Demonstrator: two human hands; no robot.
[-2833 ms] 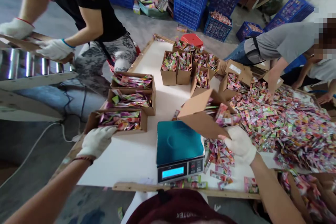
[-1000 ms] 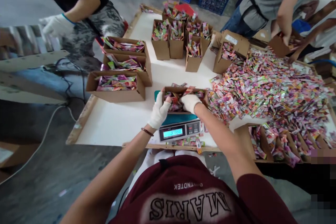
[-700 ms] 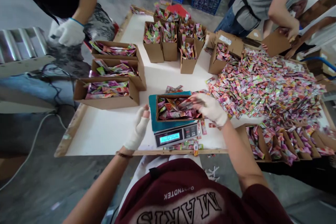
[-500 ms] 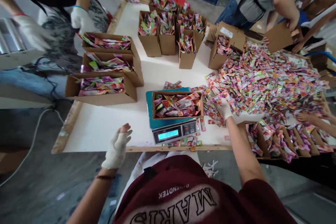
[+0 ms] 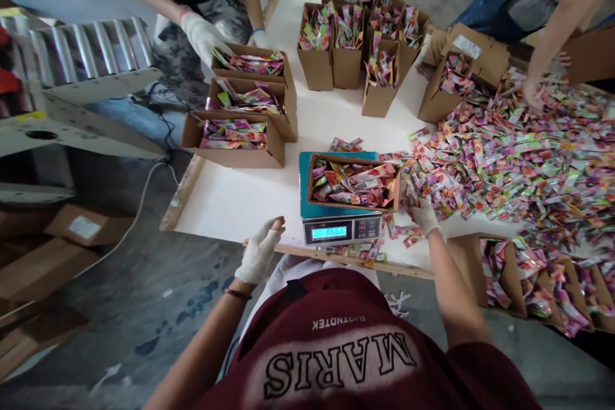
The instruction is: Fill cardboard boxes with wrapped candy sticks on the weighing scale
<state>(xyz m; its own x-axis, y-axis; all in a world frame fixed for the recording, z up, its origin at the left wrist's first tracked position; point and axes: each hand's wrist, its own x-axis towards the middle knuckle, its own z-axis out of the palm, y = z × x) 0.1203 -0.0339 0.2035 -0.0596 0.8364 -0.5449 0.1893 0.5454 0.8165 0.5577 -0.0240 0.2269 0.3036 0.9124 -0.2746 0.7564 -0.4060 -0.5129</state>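
Note:
An open carton of small packets point(image 5: 353, 182) rests on the teal platform point(image 5: 306, 195) of a digital scale, whose blue display point(image 5: 329, 232) is lit. My left hand point(image 5: 259, 253), in a white glove with bare fingertips showing, hovers near the table's front edge, left of the scale. Its fingers are apart and nothing is in them. To the right of the carton, my gloved right hand point(image 5: 425, 216) reaches down at the near edge of a heap of loose packets point(image 5: 509, 147). Blur and the packets obscure its fingertips, so any grip is unclear.
Filled cartons stand at the table's left point(image 5: 240, 154), back point(image 5: 379, 96) and front right point(image 5: 500, 282). A co-worker's gloved hand point(image 5: 204, 35) is at the left cartons; another person's hand point(image 5: 532, 96) is over the heap. A roller conveyor point(image 5: 91, 54) stands left.
The view has swung left. My right hand has come closer to the scale and to me. The display reading differs. The left co-worker's hand has moved to the cartons.

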